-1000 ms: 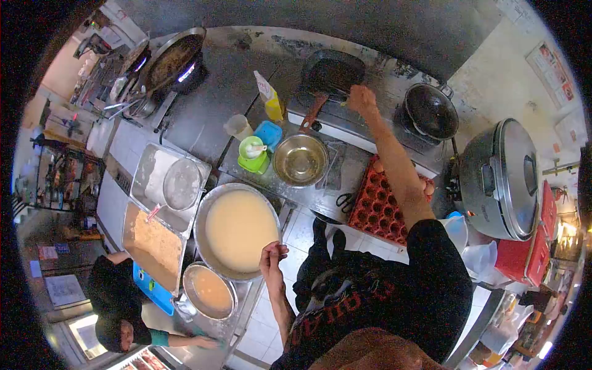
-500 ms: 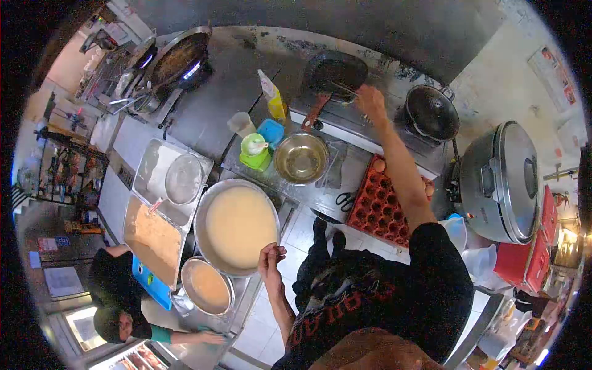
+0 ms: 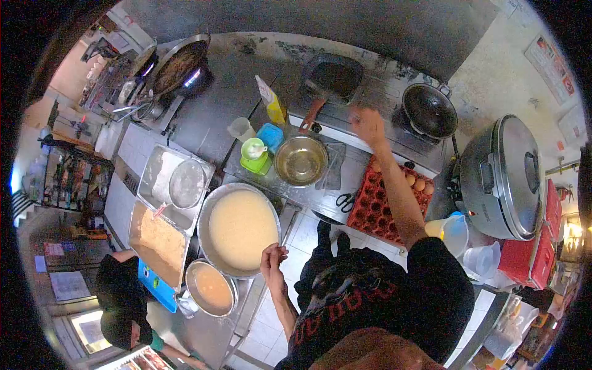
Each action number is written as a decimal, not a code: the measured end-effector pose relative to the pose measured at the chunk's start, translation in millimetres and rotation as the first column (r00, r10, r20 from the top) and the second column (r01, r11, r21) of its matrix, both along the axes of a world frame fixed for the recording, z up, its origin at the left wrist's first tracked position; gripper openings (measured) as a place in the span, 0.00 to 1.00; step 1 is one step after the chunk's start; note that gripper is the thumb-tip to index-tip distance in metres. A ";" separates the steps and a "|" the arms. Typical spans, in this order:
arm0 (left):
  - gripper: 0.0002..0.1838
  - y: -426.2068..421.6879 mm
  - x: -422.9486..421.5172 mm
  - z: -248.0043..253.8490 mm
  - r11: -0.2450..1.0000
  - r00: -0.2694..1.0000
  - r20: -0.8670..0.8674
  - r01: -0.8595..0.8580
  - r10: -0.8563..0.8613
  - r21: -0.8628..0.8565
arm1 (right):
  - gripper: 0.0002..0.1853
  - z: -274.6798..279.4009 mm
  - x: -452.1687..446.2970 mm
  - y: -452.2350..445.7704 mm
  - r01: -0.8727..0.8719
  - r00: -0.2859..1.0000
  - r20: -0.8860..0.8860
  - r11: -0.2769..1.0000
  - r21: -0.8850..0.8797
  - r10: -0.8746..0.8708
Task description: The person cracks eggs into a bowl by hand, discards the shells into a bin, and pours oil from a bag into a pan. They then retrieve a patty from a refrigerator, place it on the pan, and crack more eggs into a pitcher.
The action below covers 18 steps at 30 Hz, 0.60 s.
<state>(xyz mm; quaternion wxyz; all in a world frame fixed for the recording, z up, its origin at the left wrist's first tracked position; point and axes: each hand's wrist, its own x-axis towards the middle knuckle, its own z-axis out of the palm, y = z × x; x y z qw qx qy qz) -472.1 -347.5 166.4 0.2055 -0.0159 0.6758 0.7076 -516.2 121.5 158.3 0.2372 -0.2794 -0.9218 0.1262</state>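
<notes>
My right hand (image 3: 369, 127) is over the front edge of the stove, below a dark square pan (image 3: 333, 79) with a brown handle. Its fingers are closed and slightly blurred; what they grip cannot be made out. My forearm passes above a red egg tray (image 3: 377, 206) with several eggs at its far right. Lower down, my left hand (image 3: 273, 258) is raised with fingers curled together, nothing visible in them, beside the rim of a large bowl of pale batter (image 3: 242, 229). A steel pot (image 3: 301, 161) with a little yellowish liquid stands between the hands' positions, on the counter.
Green and blue containers (image 3: 255, 161) and a yellow-white bag (image 3: 271, 102) stand left of the pot. A black wok (image 3: 430, 111) and a large lidded cooker (image 3: 499, 179) are right. Metal trays (image 3: 156, 239) and a smaller bowl (image 3: 211, 287) lie left. Another person (image 3: 120, 302) works lower left.
My right hand has moved down, away from the dark pan, and the thin stick seen over the pan no longer shows. My left hand stays nearly still. The other person has bent lower.
</notes>
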 end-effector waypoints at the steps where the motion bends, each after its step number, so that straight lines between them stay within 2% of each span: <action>1: 0.15 3.9 -1.3 1.3 1.000 1.000 -0.002 0.010 -0.010 0.005 | 0.15 -1.5 15.4 -21.7 -0.024 0.997 0.077 0.995 -0.093 0.031; 3: 0.15 9.2 -3.6 0.2 0.999 0.999 -0.002 0.034 -0.034 0.018 | 0.18 -26.5 46.4 -57.5 -0.197 0.976 0.054 0.961 -0.195 0.211; 5: 0.15 15.9 -6.8 -4.6 0.997 0.998 0.003 0.069 -0.069 0.031 | 0.18 -100.5 63.6 -90.8 -0.137 0.986 0.091 0.991 -0.006 0.137; 7: 0.15 28.0 -8.1 -2.5 0.991 0.992 -0.011 0.127 -0.127 0.048 | 0.18 -40.2 60.8 -121.9 0.056 0.898 0.420 0.915 -0.399 0.128; 10: 0.14 51.2 -12.5 2.6 0.973 0.974 -0.039 0.224 -0.222 0.057 | 0.19 -105.0 44.4 -135.9 0.016 0.886 0.433 0.921 -0.389 0.167; 11: 0.14 59.9 -13.7 4.4 0.965 0.966 -0.047 0.256 -0.253 0.059 | 0.18 -118.2 42.0 -141.2 -0.008 0.905 0.384 0.911 -0.411 0.181; 13: 0.13 78.9 -22.4 8.1 0.945 0.943 -0.108 0.323 -0.316 0.054 | 0.17 -124.1 34.9 -147.6 -0.060 0.939 0.279 0.894 -0.444 0.201; 14: 0.13 87.7 -26.3 10.0 0.933 0.925 -0.153 0.358 -0.348 0.043 | 0.20 -127.4 33.6 -150.0 -0.080 0.924 0.303 0.893 -0.443 0.233; 17: 0.12 117.9 -38.3 14.6 0.907 0.896 -0.177 0.420 -0.407 0.043 | 0.15 -160.7 27.9 -157.3 -0.070 0.947 0.268 0.930 -0.360 0.175; 18: 0.12 126.9 -48.5 6.6 0.900 0.888 -0.194 0.434 -0.418 0.047 | 0.17 -160.7 27.4 -155.0 -0.050 0.958 0.246 0.927 -0.372 0.150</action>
